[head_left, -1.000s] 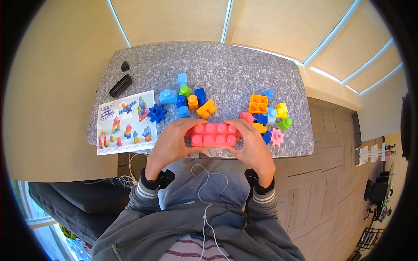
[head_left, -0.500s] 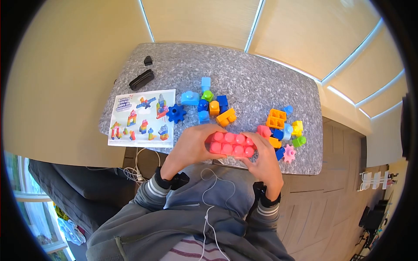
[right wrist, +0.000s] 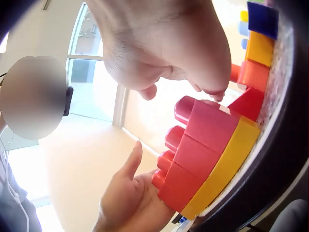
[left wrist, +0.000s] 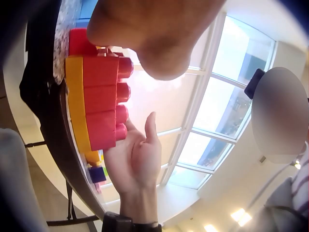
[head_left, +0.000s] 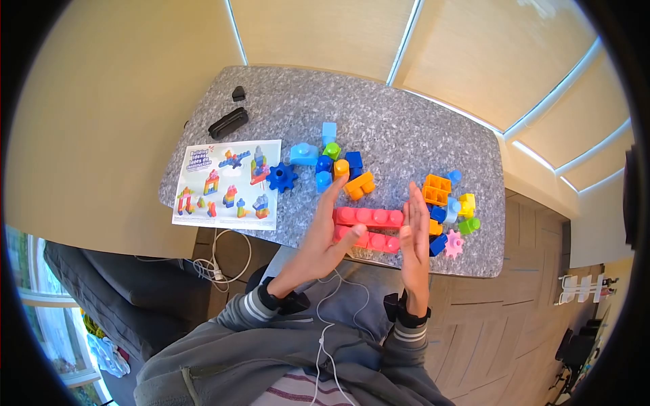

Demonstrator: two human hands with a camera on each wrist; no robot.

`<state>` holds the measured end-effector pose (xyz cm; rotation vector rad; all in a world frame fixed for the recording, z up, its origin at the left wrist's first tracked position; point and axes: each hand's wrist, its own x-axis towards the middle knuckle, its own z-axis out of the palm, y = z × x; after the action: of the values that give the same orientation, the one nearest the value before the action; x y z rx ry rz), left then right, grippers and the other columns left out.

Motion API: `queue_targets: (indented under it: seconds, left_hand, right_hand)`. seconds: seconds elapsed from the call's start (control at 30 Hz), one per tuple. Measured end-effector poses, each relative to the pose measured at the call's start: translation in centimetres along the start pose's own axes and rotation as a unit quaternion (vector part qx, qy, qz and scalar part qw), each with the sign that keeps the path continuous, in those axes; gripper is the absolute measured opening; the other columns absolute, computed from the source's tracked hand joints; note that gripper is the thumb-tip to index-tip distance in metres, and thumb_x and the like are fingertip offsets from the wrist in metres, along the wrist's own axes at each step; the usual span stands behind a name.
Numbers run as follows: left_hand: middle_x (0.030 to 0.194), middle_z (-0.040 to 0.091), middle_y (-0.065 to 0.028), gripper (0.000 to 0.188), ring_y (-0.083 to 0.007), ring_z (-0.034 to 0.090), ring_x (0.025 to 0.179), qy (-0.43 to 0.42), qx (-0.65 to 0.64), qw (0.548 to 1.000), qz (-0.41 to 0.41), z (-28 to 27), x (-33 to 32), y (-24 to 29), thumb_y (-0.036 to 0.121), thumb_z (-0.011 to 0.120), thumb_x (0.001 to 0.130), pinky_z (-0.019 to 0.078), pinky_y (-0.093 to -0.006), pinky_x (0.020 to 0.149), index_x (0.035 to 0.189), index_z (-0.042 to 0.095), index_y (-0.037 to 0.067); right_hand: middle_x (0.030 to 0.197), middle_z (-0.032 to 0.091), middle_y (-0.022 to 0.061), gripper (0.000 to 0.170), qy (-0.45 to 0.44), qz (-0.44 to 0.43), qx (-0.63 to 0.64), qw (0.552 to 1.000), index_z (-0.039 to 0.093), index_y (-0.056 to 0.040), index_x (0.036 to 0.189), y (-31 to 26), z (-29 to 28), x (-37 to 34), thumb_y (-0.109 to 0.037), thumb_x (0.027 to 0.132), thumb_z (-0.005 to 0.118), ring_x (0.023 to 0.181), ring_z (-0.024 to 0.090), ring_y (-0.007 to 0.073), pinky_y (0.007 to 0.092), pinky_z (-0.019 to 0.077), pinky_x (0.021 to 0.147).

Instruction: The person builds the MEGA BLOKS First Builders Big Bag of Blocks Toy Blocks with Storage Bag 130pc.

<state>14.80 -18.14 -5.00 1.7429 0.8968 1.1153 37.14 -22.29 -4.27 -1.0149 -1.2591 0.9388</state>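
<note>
Two rows of red bricks, the back one point(head_left: 365, 216) and the front one point(head_left: 384, 243), lie side by side near the table's front edge. In the wrist views red bricks point(left wrist: 100, 101) sit on a yellow layer point(right wrist: 219, 169). My left hand point(head_left: 321, 240) stands at their left end, fingers straight, its thumb over the front row. At the right end is my right hand point(head_left: 415, 247), upright with straight fingers, beside the back row. Neither hand curls round a brick; whether the palms touch the ends is hard to tell.
A picture sheet point(head_left: 227, 203) lies left, with a dark blue gear point(head_left: 282, 176) at its edge. Loose bricks, including an orange one point(head_left: 359, 185), lie behind the hands. More bricks and a pink gear point(head_left: 453, 244) are at right. A black case point(head_left: 228, 123) lies back left.
Both hands have let go of the red bricks and straightened their fingers at the ends. A gap now shows between the two rows. The head view has shifted, moving the table rightward in the picture.
</note>
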Motion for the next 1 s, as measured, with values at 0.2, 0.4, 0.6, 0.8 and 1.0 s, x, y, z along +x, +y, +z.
queue_targets:
  seconds: [0.2, 0.4, 0.6, 0.8, 1.0]
  left_hand:
    - [0.189, 0.028, -0.0268, 0.078, -0.0419, 0.025, 0.178, 0.06, -0.049, 0.997, -0.013, 2.1, 0.1, 0.0, 0.026, 0.058, 0.122, 0.0195, -0.0547, 0.145, 0.183, 0.022, -0.005]
    - [0.188, 0.029, -0.0272, 0.078, -0.0421, 0.025, 0.177, 0.06, -0.036, 0.998, 0.002, 2.3, 0.1, 0.1, 0.029, 0.056, 0.123, 0.0202, -0.0553, 0.144, 0.183, 0.022, -0.006]
    - [0.186, 0.032, -0.0282, 0.094, -0.0443, 0.028, 0.176, -0.019, 0.004, 0.999, 0.026, 0.5, 0.4, 0.1, 0.033, 0.077, 0.114, 0.0244, -0.0558, 0.143, 0.182, 0.024, -0.005]
    - [0.175, 0.054, -0.0211, 0.107, -0.0445, 0.05, 0.164, -0.152, 0.1, 0.983, 0.023, -3.7, 1.7, 1.8, 0.032, 0.101, 0.091, 0.0396, -0.0547, 0.137, 0.177, 0.043, 0.006]
    - [0.155, 0.073, -0.0191, 0.089, -0.0446, 0.069, 0.142, -0.144, 0.145, 0.978, 0.039, -3.8, 1.7, -0.5, 0.021, 0.103, 0.084, 0.0557, -0.0523, 0.122, 0.162, 0.063, 0.009]
  right_hand:
    - [0.196, 0.023, 0.0194, 0.091, 0.015, 0.001, 0.041, 0.999, 0.024, 0.0001, 0.186, 1.1, 1.1, -0.1, -0.04, 0.118, 0.069, 0.183, 0.014, 0.034, 0.0524, 0.0129, 0.147]
    - [0.195, 0.025, 0.019, 0.09, -0.002, 0.006, 0.02, 1.0, 0.027, -0.001, 0.186, 1.2, 1.1, -0.1, -0.041, 0.117, 0.07, 0.183, 0.013, 0.0346, 0.0526, 0.0125, 0.147]
    - [0.195, 0.027, 0.0186, 0.09, -0.062, 0.016, -0.036, 0.997, 0.03, -0.0021, 0.185, 0.0, -0.2, -0.3, -0.043, 0.116, 0.071, 0.184, 0.012, 0.0351, 0.0527, 0.0122, 0.147]
    - [0.184, 0.048, 0.0204, 0.106, -0.152, 0.011, -0.281, 0.948, 0.043, -0.0045, 0.179, -3.1, -2.7, 0.1, -0.007, 0.088, 0.098, 0.178, 0.033, 0.0419, 0.0528, 0.0314, 0.142]
    - [0.148, 0.077, 0.0225, 0.088, -0.123, 0.046, -0.314, 0.94, 0.064, -0.0018, 0.161, -2.9, -2.5, 0.6, -0.012, 0.084, 0.104, 0.139, 0.074, 0.0416, 0.0473, 0.0584, 0.119]
